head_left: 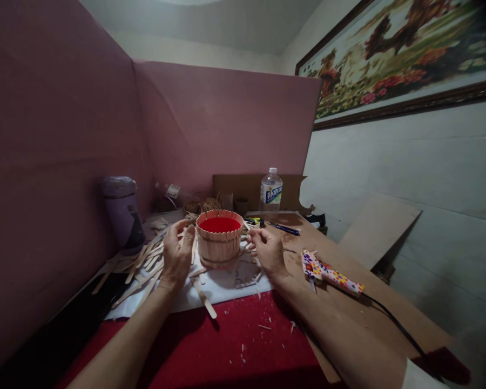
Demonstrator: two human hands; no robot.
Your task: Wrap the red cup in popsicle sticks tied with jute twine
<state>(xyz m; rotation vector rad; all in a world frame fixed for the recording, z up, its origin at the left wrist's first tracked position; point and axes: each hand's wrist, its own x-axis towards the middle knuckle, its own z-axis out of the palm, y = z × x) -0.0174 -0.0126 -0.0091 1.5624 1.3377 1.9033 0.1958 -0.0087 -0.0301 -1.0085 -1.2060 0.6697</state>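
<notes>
A small round bucket (217, 251) of upright wooden craft sticks stands on white paper, with a red inside and thin twine bands around its wall. My left hand (178, 251) is open beside the bucket's left side, thumb and fingers apart; whether a fingertip touches the wall I cannot tell. On the other side, my right hand (266, 249) is closed in a pinch close to the bucket. Between its fingertips is a thin strand that looks like twine, mostly hidden by the fingers. Loose craft sticks (146, 259) lie in a pile left of my left hand.
A patterned glue gun (332, 274) with a black cord lies at right on the brown board (372, 319). Behind are a pen (284, 229), a plastic bottle (271, 192) and twine coils (209, 205). A purple cylinder (123, 216) stands at left. Red cloth (243, 351) covers the front.
</notes>
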